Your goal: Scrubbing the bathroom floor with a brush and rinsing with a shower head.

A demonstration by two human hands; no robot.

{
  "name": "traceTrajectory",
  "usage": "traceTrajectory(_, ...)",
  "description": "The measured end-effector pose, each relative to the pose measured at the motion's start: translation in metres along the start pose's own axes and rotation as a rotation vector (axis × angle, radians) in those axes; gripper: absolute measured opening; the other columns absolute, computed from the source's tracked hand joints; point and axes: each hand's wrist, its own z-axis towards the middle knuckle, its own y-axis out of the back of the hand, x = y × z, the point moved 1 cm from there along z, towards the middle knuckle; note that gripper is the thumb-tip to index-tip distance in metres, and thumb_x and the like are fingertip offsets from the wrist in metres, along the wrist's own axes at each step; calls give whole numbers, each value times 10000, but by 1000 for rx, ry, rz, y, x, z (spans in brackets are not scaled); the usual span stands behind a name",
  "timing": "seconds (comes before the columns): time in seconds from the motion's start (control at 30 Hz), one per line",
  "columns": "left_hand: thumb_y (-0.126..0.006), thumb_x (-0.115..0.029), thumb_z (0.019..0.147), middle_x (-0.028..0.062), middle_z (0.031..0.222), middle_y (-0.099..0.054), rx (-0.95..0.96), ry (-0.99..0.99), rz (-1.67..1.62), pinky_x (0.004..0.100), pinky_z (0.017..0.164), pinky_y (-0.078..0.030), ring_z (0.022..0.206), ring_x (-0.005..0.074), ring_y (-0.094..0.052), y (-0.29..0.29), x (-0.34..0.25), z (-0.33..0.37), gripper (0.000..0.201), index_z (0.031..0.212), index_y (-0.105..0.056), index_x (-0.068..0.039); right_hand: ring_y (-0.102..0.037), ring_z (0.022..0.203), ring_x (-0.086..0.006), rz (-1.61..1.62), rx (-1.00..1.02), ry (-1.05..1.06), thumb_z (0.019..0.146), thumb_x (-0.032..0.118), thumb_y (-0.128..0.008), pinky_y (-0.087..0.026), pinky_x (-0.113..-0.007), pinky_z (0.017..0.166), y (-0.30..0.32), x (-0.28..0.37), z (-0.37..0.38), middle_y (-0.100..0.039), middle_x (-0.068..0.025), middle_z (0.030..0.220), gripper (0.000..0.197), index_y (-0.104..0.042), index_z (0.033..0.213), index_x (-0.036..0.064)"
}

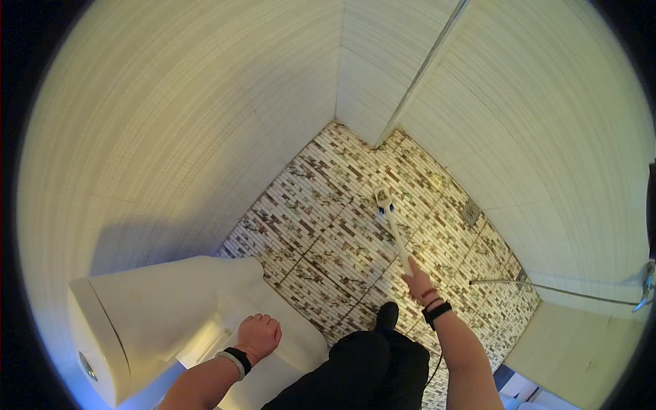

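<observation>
My right hand (421, 283) is wrapped round the white handle of a toilet brush (398, 232) and holds it out ahead over the patterned floor. The brush has a rounded pale head with blue parts where it joins the handle. Whether the head touches the tiles I cannot tell. My left hand (260, 336) is closed in a loose fist above the white toilet (164, 307), with nothing showing in it. Dark bands circle both wrists.
Brown and white mosaic tiles cover the floor (328, 232). A square drain (471, 212) lies by the right wall. A thin hose (553, 290) runs from the floor to a fitting (644, 287) at the right. My dark shoe (387, 316) stands below the brush.
</observation>
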Motion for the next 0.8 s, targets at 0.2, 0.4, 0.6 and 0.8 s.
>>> traceTrajectory(0.2,-518,-159,676,85,591,-520,-4,-7,-22,348,525,-421,574,239,-513,0,4,-2,150,559,-520,-67,-504,480,-185,-18,-100,-82,785,178,-512,-429,-303,411,32,48,88,-555,-137,692,625,-157,1300,184)
traceTrajectory(0.4,-520,-143,662,90,570,-512,-24,-4,-22,353,515,-417,557,240,-509,1,2,-1,141,546,-510,-63,-508,478,-182,-13,-75,-85,796,192,-495,-430,-301,406,15,49,82,-559,-145,714,609,-153,1299,163)
traceTrajectory(0.6,-521,-152,668,92,573,-514,-14,-9,-4,349,516,-419,558,239,-511,2,2,-2,151,545,-511,-64,-524,494,-212,-61,30,24,797,219,-486,-422,-324,415,-14,27,7,-558,-154,660,632,-112,1305,163)
traceTrajectory(0.8,-521,-158,669,93,576,-513,-26,-2,-9,349,521,-420,559,242,-511,3,0,0,154,547,-515,-63,-537,545,-263,-211,49,-6,786,229,-490,-428,-358,480,-8,31,10,-564,-165,661,648,-107,1306,172)
